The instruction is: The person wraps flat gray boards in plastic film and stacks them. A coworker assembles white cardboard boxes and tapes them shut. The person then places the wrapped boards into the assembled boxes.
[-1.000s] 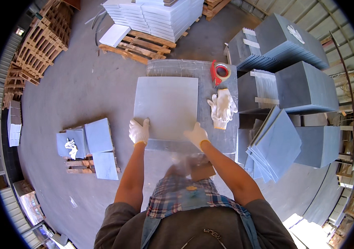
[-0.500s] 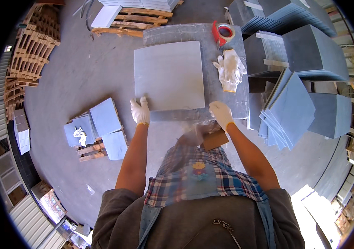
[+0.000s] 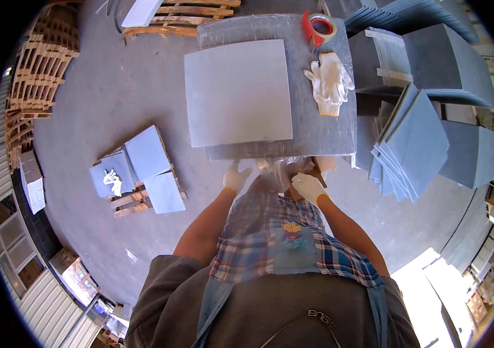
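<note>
A grey panel (image 3: 238, 93) lies flat on the tabletop (image 3: 319, 136). The step looks like handling clear film (image 3: 283, 173) at the near edge, calling for a firm pinch. The left hand (image 3: 236, 177) has thumb and fingers apart; the right hand (image 3: 308, 187) curls beside the film (whether gripping, I cannot tell). Gloves (image 3: 331, 82) and a tape dispenser (image 3: 314, 39) lie right, clear of the panel.

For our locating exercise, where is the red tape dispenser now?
In the head view, the red tape dispenser sits near the far right corner of the grey tabletop, just beyond the loose white knitted gloves.
</note>
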Tool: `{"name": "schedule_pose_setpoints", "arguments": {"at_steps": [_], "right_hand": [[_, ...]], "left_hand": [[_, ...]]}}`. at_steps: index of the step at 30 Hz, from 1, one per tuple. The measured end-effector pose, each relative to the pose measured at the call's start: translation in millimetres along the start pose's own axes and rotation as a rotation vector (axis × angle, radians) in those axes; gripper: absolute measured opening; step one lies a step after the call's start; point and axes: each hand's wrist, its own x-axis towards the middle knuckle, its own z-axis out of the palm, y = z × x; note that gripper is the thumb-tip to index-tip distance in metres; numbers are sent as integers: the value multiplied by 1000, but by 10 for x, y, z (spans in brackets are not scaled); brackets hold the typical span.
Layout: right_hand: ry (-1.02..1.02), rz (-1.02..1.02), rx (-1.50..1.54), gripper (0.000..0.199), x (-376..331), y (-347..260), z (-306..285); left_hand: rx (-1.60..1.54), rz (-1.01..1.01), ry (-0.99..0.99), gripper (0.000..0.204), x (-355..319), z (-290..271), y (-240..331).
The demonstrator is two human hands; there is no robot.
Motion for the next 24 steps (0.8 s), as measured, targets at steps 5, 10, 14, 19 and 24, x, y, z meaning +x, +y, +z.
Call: {"name": "schedule_pose_setpoints", "arguments": {"at_steps": [5, 10, 14, 19, 24], "right_hand": [[-15, 164, 190, 20, -189, -85, -156], [-24, 198, 242, 23, -380, -60, -185], [-154, 210, 207, 25, -344, -20, -261], [-79, 538, 950, 48, -168, -160, -400], [-88, 819, 630, 96, 84, -670, -1176]], "left_hand": [[-112, -27, 152, 57, 171, 506, 294], [-55, -184, -107, 42, 285, 696, 249], [72, 164, -8, 33, 30, 601, 452], [-87, 621, -293, 23, -399, 511, 666], [-75, 848, -674, 22, -705, 399, 1014]]}}
